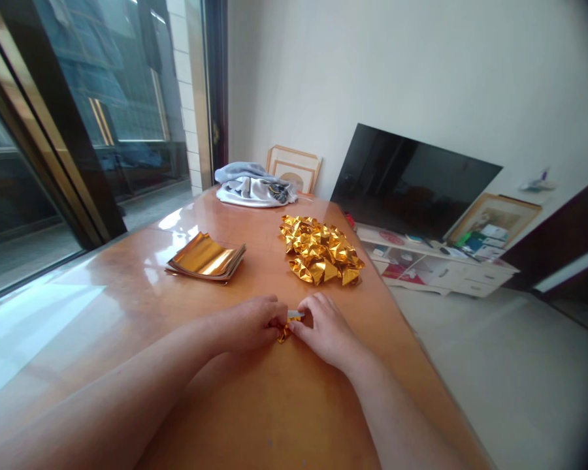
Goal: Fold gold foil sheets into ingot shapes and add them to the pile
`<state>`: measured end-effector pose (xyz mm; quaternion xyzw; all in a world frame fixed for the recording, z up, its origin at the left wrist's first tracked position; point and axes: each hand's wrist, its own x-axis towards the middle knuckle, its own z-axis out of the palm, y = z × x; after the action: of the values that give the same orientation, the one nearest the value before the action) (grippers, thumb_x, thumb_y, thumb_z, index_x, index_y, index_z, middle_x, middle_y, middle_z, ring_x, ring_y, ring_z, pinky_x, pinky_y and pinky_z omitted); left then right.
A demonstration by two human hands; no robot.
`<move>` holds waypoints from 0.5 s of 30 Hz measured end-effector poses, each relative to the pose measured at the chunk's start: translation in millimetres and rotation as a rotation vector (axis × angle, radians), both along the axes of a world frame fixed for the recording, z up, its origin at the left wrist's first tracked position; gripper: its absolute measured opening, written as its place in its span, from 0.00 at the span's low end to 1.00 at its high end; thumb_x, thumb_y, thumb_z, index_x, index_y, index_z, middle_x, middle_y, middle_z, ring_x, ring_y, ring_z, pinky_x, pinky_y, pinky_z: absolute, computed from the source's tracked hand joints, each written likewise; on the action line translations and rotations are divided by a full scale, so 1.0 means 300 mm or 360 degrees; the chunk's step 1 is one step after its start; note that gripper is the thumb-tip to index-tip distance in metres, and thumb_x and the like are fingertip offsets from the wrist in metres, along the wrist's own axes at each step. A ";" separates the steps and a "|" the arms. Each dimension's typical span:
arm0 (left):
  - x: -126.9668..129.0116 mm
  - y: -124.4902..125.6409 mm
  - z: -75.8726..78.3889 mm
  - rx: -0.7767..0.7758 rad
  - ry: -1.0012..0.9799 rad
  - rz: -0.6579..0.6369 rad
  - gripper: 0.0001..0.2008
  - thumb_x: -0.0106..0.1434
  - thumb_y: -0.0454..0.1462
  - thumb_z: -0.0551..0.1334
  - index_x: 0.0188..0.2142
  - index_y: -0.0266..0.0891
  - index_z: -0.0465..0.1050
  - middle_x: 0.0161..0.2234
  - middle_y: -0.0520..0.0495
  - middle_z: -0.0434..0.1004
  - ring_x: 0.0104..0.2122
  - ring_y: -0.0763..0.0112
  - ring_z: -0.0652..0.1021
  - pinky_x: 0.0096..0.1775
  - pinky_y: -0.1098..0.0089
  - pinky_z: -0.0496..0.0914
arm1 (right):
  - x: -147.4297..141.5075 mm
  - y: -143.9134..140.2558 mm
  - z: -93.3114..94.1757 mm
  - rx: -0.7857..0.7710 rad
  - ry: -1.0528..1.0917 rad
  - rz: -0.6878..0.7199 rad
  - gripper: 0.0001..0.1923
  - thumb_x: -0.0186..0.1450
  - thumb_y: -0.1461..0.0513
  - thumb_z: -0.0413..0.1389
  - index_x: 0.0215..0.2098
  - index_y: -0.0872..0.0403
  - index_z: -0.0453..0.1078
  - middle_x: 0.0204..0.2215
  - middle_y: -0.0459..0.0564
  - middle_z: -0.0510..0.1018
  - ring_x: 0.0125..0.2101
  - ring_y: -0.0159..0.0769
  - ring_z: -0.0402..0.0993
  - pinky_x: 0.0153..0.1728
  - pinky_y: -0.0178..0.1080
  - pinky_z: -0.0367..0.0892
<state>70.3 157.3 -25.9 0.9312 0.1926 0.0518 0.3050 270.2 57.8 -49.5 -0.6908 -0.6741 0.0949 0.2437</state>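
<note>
I see both hands meeting low in the middle of the view, resting on the table top. My left hand [252, 323] is curled into a loose fist with its fingertips pinched down on a small gold foil piece [285, 333], and my right hand [326, 329] comes in from the other side, thumb and forefinger closed on the same piece. The foil is mostly hidden between the fingers; what shows is a crumpled, shiny gold corner below and a pale silvery edge above, so I cannot tell its full shape. It lies right at the near middle of the table, touching the surface.

The table [274, 418] is a glossy orange-brown wood with a smooth lacquered finish that mirrors the window light on its left side.

Beyond the hands, to the right of centre, sits a heap of folded gold foil shapes [321, 251], angular and faceted, piled loosely together. Well apart from it on the left lies a stack of flat gold foil sheets [206, 259], square, slightly curled at the edges and mirror-bright.

At the far end of the table a soft grey and white bundle of cloth [252, 186] lies rumpled, with framed pictures [294, 168] leaning on the wall just behind it.

Off the table to the right, a dark flat television [411, 179] stands on a low white cabinet [436, 264], tilted in my view, above a pale smooth floor.
</note>
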 end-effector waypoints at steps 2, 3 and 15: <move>0.001 -0.001 -0.001 -0.0003 0.0004 0.0011 0.05 0.63 0.35 0.60 0.36 0.41 0.74 0.39 0.48 0.73 0.35 0.69 0.75 0.38 0.71 0.69 | 0.000 -0.003 0.006 -0.0022 0.0027 0.0009 0.11 0.64 0.54 0.64 0.39 0.49 0.69 0.41 0.49 0.72 0.45 0.42 0.68 0.45 0.41 0.64; 0.002 -0.003 0.000 -0.0004 0.0006 0.0017 0.05 0.63 0.34 0.59 0.36 0.41 0.75 0.39 0.48 0.73 0.35 0.69 0.75 0.37 0.71 0.69 | 0.000 -0.005 0.010 -0.0033 0.0045 0.0015 0.11 0.64 0.53 0.63 0.39 0.49 0.69 0.41 0.48 0.72 0.45 0.42 0.68 0.45 0.41 0.64; 0.007 -0.014 0.028 0.0030 0.0045 0.0014 0.05 0.62 0.33 0.59 0.35 0.40 0.74 0.38 0.48 0.72 0.35 0.69 0.74 0.37 0.72 0.68 | -0.013 -0.020 0.025 -0.0102 -0.0029 0.0036 0.15 0.62 0.52 0.65 0.42 0.49 0.69 0.43 0.50 0.71 0.48 0.44 0.67 0.47 0.43 0.64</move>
<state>72.4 153.2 -17.5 0.9338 0.2006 0.0417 0.2933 266.4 51.7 -41.8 -0.6914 -0.6807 0.1129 0.2142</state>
